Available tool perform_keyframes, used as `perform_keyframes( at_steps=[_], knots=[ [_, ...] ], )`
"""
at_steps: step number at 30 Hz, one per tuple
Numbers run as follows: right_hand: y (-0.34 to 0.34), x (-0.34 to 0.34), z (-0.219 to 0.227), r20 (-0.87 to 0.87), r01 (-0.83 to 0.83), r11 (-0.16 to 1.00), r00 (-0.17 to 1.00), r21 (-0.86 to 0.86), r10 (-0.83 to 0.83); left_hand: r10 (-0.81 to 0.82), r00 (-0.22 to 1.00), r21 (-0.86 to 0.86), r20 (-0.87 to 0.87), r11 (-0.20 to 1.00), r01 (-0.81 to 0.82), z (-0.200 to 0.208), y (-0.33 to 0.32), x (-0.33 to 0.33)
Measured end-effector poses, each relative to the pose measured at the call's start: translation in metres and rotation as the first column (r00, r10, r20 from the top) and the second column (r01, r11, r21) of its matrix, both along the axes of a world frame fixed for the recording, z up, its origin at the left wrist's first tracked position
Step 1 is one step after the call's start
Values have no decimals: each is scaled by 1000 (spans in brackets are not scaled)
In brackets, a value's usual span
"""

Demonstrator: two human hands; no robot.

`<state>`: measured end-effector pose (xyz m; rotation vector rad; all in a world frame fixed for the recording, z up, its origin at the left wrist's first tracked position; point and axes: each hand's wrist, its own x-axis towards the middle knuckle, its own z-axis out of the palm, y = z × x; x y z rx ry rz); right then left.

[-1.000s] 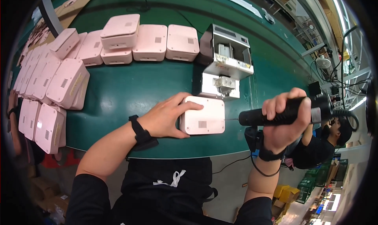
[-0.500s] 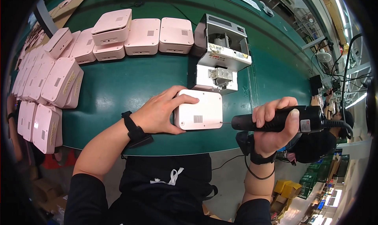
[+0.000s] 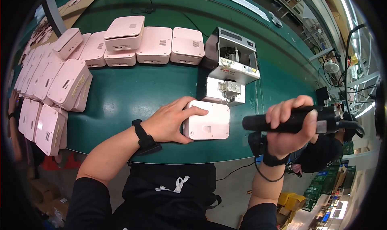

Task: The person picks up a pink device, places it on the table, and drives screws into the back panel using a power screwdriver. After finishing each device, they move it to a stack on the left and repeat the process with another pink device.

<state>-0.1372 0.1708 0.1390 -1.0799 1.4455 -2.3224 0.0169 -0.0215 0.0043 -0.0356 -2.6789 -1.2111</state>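
Observation:
A pale pink plastic box (image 3: 215,119) with rounded corners and a slotted vent lies flat on the green table. My left hand (image 3: 167,121) grips its left side, the index finger over the top face and the thumb along the near edge. To the right, my right hand (image 3: 288,129) is wrapped around a black electric screwdriver (image 3: 256,122). The tool lies level, its nose pointing left and apart from the box. I cannot make out its thin bit now. Behind the box stands a grey and black desktop machine (image 3: 238,72), apparently a screw feeder, with a metal block at its front.
Several similar pink boxes (image 3: 154,44) stand in a row at the back, some stacked. More lean together on the left (image 3: 66,83). The green table (image 3: 133,93) ends at a near edge before my lap. On the right, a person in dark clothing (image 3: 320,153) sits beyond a cable.
The screwdriver has drawn away to the right from the box's near right corner, where its bit pointed. My left hand keeps its grip on the box. The whole view has shifted slightly.

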Motion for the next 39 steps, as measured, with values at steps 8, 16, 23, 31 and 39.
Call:
perform_keyframes(
  at_steps=[8,16,23,31,39],
  knots=[
    [-55,-29,7,-62,182,979,982,96,-177,-17,1000,24,-9,1000,17,0,-1,1],
    [-15,19,8,78,-22,1000,997,15,20,-17,1000,35,13,999,17,-2,-3,2],
    [0,44,2,-1,-23,999,1000,49,23,0,1000,19,7,1000,0,-5,-3,0],
    [0,54,-22,-15,-22,997,1000,78,23,32,998,44,-58,999,-30,-13,1,-2],
    [-5,44,-19,-9,-81,994,997,73,82,19,999,28,-26,999,-18,-11,-1,-2]
  ],
)
